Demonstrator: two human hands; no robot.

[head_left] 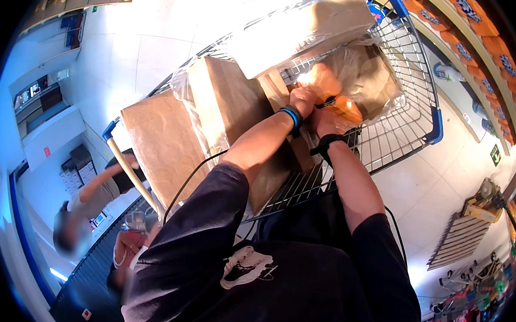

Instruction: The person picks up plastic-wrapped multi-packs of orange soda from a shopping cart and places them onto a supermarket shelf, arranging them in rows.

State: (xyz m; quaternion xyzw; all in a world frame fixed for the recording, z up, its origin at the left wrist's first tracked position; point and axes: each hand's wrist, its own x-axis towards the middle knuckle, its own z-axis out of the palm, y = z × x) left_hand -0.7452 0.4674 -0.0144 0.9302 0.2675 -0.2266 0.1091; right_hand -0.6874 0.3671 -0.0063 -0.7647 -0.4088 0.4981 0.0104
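Dark T-shirt [315, 294] nearest, pale print on chest. Beyond it, left hand [302, 100] and right hand [324, 121] close together, both clamped on an orange item [348, 110] over a wire cart [435, 129]. Alongside: brown packages [229, 100], plastic-wrapped. Farther: pale floor [169, 61].

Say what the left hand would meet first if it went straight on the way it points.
Probably the orange item just ahead of the left hand; depth is unclear, and the two may already be touching.
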